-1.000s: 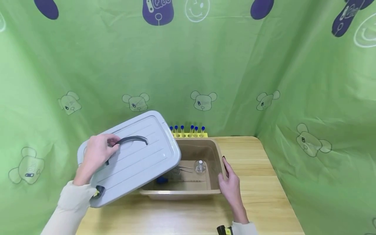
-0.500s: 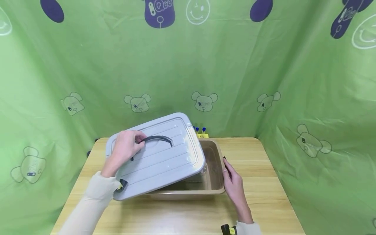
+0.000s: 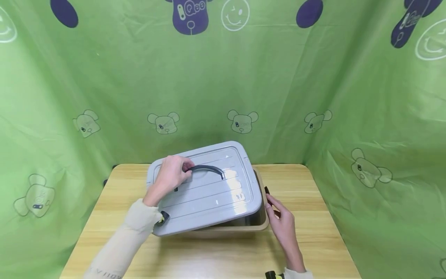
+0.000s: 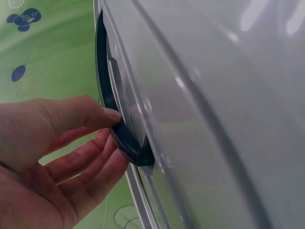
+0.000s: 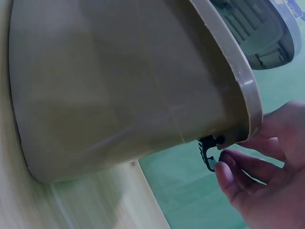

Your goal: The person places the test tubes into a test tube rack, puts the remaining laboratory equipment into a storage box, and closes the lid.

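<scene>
A light grey lid (image 3: 209, 193) is tilted over a brown plastic storage box (image 3: 228, 229), covering most of its opening but leaving a gap at the right end. My left hand (image 3: 172, 174) pinches the black carry handle (image 3: 210, 168) on the lid, thumb on one side and fingers beneath, as the left wrist view shows. At the box's right end, my right hand (image 3: 281, 219) has its fingers curled at a black latch (image 5: 208, 150) hanging under the rim (image 5: 245, 83). The lid's underside (image 5: 262, 36) shows above the rim in the right wrist view. The box's contents are hidden.
A wooden table (image 3: 306, 240) carries the box, its surface extending on both sides and in front. A green printed curtain (image 3: 209, 89) surrounds the back and sides. Dark wristbands sit at both white sleeves (image 3: 129, 232).
My left hand has carried the lid rightward over the box, hiding the bottle inside and the blue-capped tubes behind it. My right hand has shifted slightly right and down at the box's end.
</scene>
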A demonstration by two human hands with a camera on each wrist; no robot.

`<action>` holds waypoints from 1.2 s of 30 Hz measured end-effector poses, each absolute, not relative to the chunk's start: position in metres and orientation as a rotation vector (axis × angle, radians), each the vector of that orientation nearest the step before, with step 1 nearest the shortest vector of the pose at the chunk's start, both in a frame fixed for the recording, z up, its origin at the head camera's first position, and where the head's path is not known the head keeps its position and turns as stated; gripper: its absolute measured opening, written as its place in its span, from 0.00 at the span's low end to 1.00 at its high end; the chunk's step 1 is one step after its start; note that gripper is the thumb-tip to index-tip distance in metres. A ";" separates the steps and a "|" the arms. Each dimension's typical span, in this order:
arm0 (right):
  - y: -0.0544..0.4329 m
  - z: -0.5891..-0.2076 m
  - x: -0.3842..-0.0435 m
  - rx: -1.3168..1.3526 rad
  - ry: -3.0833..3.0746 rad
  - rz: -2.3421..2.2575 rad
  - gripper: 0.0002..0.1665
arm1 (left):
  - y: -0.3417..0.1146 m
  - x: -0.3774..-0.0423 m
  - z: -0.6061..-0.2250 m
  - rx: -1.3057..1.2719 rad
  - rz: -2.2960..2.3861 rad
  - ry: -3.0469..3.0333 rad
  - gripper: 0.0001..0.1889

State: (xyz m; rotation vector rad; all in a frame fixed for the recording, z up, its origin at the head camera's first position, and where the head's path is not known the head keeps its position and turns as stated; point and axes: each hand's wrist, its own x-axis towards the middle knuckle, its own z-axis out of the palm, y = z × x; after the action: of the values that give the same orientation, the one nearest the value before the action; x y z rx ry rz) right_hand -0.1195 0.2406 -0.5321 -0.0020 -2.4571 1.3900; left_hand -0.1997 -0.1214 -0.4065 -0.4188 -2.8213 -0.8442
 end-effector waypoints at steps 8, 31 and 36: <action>0.245 -0.535 -0.117 -0.024 -2.413 1.602 0.19 | -0.101 -0.206 -0.416 -0.431 -0.870 -2.868 0.11; 0.250 -0.549 -0.126 -0.356 -2.173 2.122 0.25 | -0.071 -0.221 -0.433 -0.550 -0.844 -2.882 0.10; 0.251 -0.552 -0.129 -0.378 -2.163 2.126 0.24 | -0.067 -0.224 -0.436 -0.594 -0.835 -2.884 0.10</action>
State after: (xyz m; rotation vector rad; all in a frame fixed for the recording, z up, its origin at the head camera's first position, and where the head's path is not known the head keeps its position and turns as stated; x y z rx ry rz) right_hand -0.1289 0.2510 -0.5516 -0.3778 -2.1633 2.1256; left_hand -0.2239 -0.0670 -0.4359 -0.5939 -2.8845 -0.8349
